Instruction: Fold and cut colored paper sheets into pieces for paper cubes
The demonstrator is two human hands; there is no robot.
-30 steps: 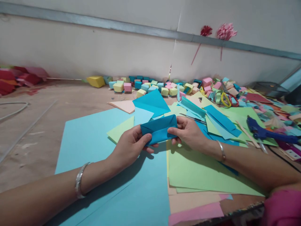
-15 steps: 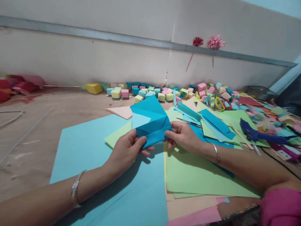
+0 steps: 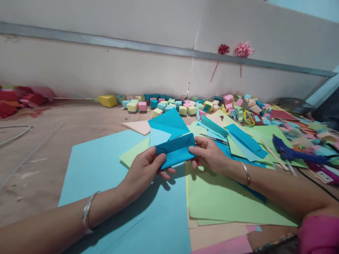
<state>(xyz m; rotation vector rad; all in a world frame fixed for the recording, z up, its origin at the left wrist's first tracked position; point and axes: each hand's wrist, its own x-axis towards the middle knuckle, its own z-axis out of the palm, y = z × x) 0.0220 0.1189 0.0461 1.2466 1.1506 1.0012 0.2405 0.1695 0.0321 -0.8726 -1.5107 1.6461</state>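
Observation:
Between my two hands is a small folded piece of blue paper point(image 3: 177, 152), creased lengthwise with its upper flap standing up. My left hand point(image 3: 148, 160) pinches its left end, thumb on top and fingers beneath. At the other end, my right hand point(image 3: 208, 151) grips the paper the same way. Just behind it lies another blue paper sheet point(image 3: 171, 121), with a pale blue piece point(image 3: 158, 137) beside it. Under my hands are a large light blue sheet point(image 3: 106, 169) and light green sheets point(image 3: 227, 197).
Small folded paper boxes point(image 3: 143, 106) line the wall. On the right lie a pen point(image 3: 215, 139), folded blue strips point(image 3: 246, 139), scissors point(image 3: 249, 118), a blue glue gun point(image 3: 293, 153) with a cord, and paper scraps. Red paper pieces point(image 3: 34, 100) sit at far left.
The folded blue paper has tilted, and its flap now stands more upright, showing the crease between two panels. Both hands keep hold of its ends. The view has shifted slightly.

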